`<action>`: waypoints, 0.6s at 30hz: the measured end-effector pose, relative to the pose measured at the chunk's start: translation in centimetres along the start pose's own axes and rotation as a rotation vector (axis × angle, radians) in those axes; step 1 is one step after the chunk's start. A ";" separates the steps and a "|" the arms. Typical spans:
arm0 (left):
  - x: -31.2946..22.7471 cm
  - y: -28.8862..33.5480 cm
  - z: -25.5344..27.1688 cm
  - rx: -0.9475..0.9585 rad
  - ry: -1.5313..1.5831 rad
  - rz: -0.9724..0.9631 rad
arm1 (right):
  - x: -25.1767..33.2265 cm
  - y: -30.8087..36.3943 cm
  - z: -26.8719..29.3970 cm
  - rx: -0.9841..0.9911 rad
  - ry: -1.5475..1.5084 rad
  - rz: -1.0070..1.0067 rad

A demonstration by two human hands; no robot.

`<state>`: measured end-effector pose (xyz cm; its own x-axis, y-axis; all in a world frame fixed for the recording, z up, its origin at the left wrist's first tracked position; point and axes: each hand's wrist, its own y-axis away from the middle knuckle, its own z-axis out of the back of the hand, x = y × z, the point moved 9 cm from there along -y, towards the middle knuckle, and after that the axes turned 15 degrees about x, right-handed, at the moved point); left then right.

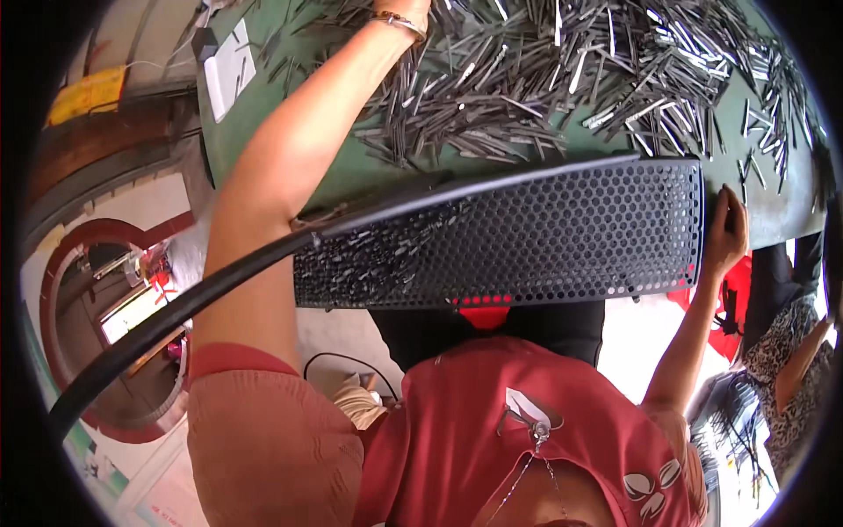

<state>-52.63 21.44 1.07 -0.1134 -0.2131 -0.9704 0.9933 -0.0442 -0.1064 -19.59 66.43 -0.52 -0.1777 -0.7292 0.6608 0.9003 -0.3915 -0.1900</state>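
Observation:
Reaching over the green table, my left arm ends at the top edge of the picture, where my left hand (411,7) is cut off beyond a bracelet; its fingers are out of sight. A heap of thin dark strips (492,79), some shining pale, surrounds that wrist. My right hand (727,233) is at the table's front edge, fingers loosely bent and apart, with no clear object in them. Just left of it is the end of a long black panel with round holes (562,233), standing in front of my lap. Small dark and pale bits cover the panel's left part.
A thick black bar or tube (176,307) crosses from lower left toward the panel's upper edge. The green table (338,180) carries a white flat piece (230,75) at far left. A round red-brown frame (61,307) stands left. Another person's patterned clothing (795,378) shows at right.

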 end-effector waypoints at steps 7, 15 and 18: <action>-1.2 4.1 -4.1 0.266 -0.131 -0.160 | -1.5 0.7 -0.4 0.070 -0.011 -0.123; -0.8 0.5 -5.6 0.433 0.712 0.416 | -0.5 0.9 0.4 0.064 -0.067 -0.051; -0.8 -0.2 -4.2 0.545 0.771 0.495 | 0.1 0.6 0.5 0.053 -0.098 -0.026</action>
<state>-52.67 25.68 0.99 0.5337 0.3399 -0.7743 0.7606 -0.5932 0.2639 -18.87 66.36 -0.24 -0.1639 -0.6599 0.7333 0.9162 -0.3773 -0.1348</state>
